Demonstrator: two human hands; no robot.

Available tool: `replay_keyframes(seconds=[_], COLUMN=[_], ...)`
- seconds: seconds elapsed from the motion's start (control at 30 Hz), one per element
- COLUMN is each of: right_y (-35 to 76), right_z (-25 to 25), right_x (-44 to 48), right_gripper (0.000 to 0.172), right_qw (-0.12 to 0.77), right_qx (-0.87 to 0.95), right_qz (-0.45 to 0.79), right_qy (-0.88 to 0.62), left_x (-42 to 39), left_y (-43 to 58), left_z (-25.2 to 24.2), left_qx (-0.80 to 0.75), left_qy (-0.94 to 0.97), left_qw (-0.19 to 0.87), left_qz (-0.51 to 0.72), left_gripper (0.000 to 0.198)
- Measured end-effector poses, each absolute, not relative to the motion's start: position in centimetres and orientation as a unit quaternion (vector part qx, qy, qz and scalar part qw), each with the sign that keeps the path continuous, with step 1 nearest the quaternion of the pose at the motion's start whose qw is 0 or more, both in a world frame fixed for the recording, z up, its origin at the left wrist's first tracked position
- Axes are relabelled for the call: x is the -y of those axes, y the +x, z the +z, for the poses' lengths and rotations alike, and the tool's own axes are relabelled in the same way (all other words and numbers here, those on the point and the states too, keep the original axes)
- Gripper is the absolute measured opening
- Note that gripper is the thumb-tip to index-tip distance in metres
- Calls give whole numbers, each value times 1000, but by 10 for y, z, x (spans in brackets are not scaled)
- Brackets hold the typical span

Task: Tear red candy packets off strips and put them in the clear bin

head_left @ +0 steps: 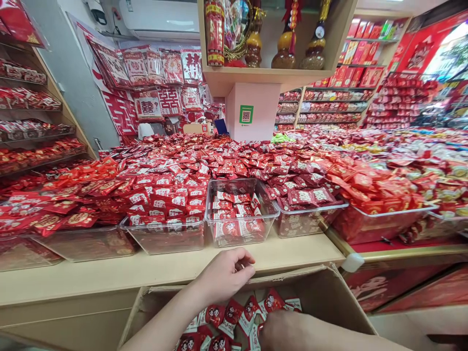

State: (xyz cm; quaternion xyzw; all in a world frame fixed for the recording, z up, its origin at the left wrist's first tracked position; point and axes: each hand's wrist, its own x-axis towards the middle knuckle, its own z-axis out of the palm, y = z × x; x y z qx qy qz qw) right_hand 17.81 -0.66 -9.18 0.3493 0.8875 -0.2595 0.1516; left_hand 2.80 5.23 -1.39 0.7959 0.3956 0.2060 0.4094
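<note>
My left hand (224,274) hovers over the far edge of an open cardboard box (321,287), just in front of the wooden counter (146,270). Its fingers are curled in, palm down, and whatever is inside them is hidden. My right hand (281,327) is down in the box, among red and white candy packets (234,314) printed with cartoon faces. Its fingers are buried in the packets and do not show. Straight ahead on the counter stands a clear plastic bin (241,209), partly filled with similar red packets.
More clear bins (164,234) heaped with red sweets line the counter left and right. A pink pillar (252,114) with a green QR code stands behind. Shelves (32,126) of red goods run along the left wall and the back right.
</note>
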Motion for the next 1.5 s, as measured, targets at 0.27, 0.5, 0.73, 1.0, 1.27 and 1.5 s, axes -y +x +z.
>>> replay_keyframes(seconds=[0.27,0.5,0.73,1.0,1.27,1.5], right_y=[200,194,187,189,195,197], right_z=[-20,-27,-24,-29,-21,-24], right_x=[-2,-1,-2,0,-3,-2], right_gripper=[22,27,30,26,27,34], right_qw=[-183,-272,-347,-376,-414,-430], right_qx=[-681,-592,-552,-569,-600,-571], right_qz=[-580,-623,-617,-561,-493,-495], right_qy=[408,433,441,469,475,494], left_x=[-52,-52,-57,-51,-54,-55], left_y=[25,29,30,29,30,29], left_z=[-1,-6,-10,-1,-4,-4], left_qx=[-316,-376,-389,-352,-349,-346], left_qy=[734,713,658,719,653,612], left_qw=[554,517,527,508,569,608], left_qz=[235,287,372,318,357,370], left_gripper=[33,19,16,19,19,29])
